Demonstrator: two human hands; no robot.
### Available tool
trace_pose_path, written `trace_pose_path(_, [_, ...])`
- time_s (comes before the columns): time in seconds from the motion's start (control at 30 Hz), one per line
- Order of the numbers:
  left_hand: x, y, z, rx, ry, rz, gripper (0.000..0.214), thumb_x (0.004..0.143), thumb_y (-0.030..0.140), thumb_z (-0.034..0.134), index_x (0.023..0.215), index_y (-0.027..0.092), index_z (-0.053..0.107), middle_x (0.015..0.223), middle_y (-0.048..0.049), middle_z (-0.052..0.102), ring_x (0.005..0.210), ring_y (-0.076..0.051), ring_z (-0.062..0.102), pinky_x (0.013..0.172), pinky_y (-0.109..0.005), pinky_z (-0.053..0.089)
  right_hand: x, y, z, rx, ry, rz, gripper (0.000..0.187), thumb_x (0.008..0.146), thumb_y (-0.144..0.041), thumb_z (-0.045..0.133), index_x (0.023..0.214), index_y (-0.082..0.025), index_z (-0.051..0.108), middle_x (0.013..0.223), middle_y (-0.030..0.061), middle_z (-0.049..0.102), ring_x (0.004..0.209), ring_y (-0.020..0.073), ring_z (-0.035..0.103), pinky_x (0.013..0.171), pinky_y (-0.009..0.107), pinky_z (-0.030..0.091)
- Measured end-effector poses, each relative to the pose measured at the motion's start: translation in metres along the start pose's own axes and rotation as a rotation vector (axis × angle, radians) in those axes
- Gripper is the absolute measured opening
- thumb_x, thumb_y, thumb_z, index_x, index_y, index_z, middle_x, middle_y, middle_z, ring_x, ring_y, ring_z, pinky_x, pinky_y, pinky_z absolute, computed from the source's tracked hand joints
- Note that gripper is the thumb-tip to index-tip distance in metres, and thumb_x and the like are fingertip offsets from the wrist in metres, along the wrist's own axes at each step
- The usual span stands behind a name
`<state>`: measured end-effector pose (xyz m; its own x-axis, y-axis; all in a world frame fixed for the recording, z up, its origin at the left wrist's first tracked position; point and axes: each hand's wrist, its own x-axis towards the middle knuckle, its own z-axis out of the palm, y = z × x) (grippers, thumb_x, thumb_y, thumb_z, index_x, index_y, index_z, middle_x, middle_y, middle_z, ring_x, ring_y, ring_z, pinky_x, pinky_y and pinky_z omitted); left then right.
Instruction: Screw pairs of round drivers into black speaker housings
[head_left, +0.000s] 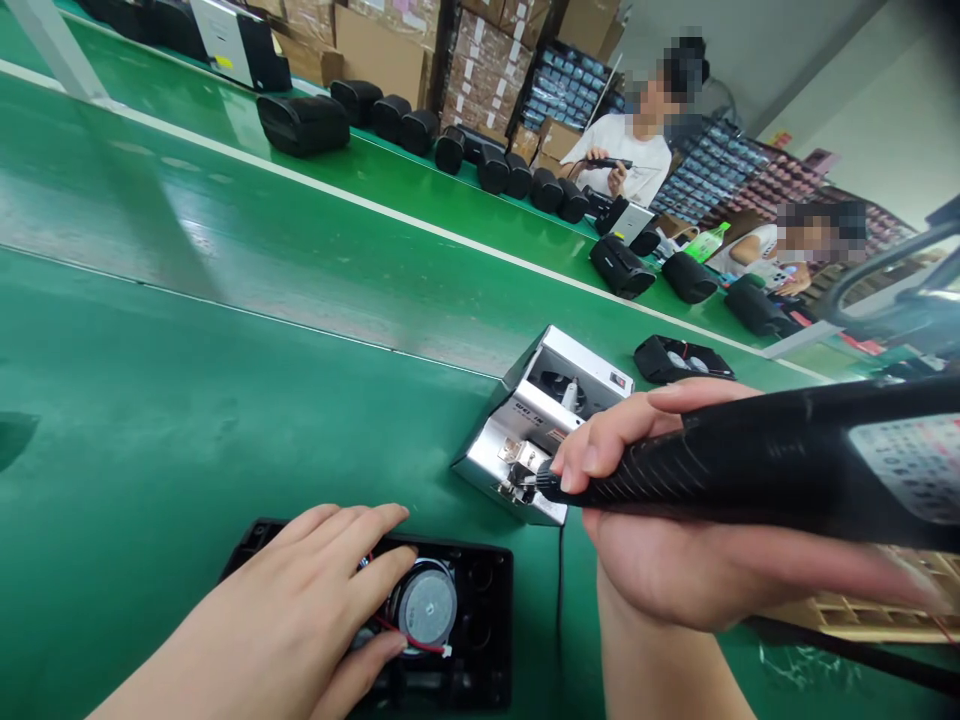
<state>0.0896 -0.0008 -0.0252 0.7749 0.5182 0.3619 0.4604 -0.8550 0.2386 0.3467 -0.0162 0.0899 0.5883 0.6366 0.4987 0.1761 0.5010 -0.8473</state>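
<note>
My right hand (660, 500) is wrapped round a black electric screwdriver (750, 450) with a ribbed grip and a pale label. Its nose points left, at the front of a silver screw feeder (487, 445); whether the bit touches the feeder's pick-up slot I cannot tell. At the lower left, my left hand (322, 590) lies over a black speaker housing (491, 600), its fingers stretched out and apart. Inside the open housing sits a round speaker driver (429, 607), with a red wire and white connector (446, 651) beside it. The hand covers the housing's left part.
A black cable (559, 590) runs down from the feeder. Across the green bench (225, 420), black speaker cases (304, 125) stand in a row, and another open housing (682, 358) lies behind my right hand. Two people (630, 150) work opposite. A wooden tray (862, 610) is at the lower right.
</note>
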Motion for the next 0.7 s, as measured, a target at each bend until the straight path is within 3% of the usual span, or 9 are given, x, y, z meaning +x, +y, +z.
trace_pose_path(0.13, [0.002,0.002,-0.003,-0.005,-0.005,0.003,0.041,0.093,0.036,0.083,0.134,0.035,0.075,0.149,-0.0027,0.079,0.121,-0.033,0.078,0.101,-0.051,0.058,0.001,0.007,-0.002,0.033,-0.076,-0.005,0.070,0.090,-0.095,0.075,0.093,-0.026,0.067,0.059,-0.0070,0.065,0.041,0.0178,0.058,0.039,0.031,0.045])
trace_pose_path(0.27, [0.002,0.004,-0.005,-0.030,-0.037,-0.011,0.040,0.095,0.033,0.083,0.134,0.034,0.074,0.151,-0.0039,0.078,0.124,-0.034,0.077,0.104,-0.052,0.058,0.005,0.015,-0.004,0.056,-0.098,0.077,0.077,0.081,-0.100,0.079,0.103,-0.027,0.072,0.061,-0.0055,0.068,0.042,0.0185,0.057,0.039,0.030,0.045])
trace_pose_path(0.4, [0.002,0.006,-0.007,-0.072,-0.081,-0.042,0.038,0.098,0.031,0.081,0.134,0.034,0.073,0.152,-0.0051,0.076,0.125,-0.035,0.075,0.104,-0.054,0.058,0.002,0.015,-0.007,0.118,-0.136,0.098,0.082,0.085,-0.101,0.074,0.118,-0.026,0.074,0.061,-0.0047,0.068,0.039,0.0192,0.055,0.035,0.029,0.044])
trace_pose_path(0.53, [0.001,0.007,-0.007,-0.116,-0.116,-0.067,0.039,0.098,0.030,0.081,0.136,0.034,0.072,0.154,-0.0051,0.074,0.127,-0.036,0.073,0.105,-0.055,0.057,-0.018,-0.009,-0.019,0.151,-0.172,0.175,0.058,0.100,-0.084,0.076,0.116,-0.029,0.079,0.063,-0.0026,0.070,0.044,0.0204,0.060,0.044,0.033,0.055])
trace_pose_path(0.63, [0.003,0.007,-0.008,-0.123,-0.137,-0.071,0.045,0.096,0.030,0.084,0.138,0.035,0.072,0.156,-0.0053,0.072,0.128,-0.037,0.072,0.105,-0.056,0.057,-0.036,-0.035,-0.032,0.109,-0.206,0.137,0.028,0.119,-0.056,0.062,0.125,-0.037,0.080,0.067,-0.0024,0.072,0.048,0.0225,0.065,0.052,0.041,0.064])
trace_pose_path(0.7, [0.006,0.007,-0.009,-0.120,-0.152,-0.072,0.050,0.093,0.028,0.086,0.140,0.036,0.072,0.155,-0.0058,0.071,0.128,-0.038,0.072,0.105,-0.057,0.056,-0.047,-0.045,-0.042,0.099,-0.244,0.139,0.025,0.123,-0.048,0.056,0.124,-0.042,0.080,0.066,-0.0048,0.074,0.043,0.0215,0.065,0.051,0.042,0.065])
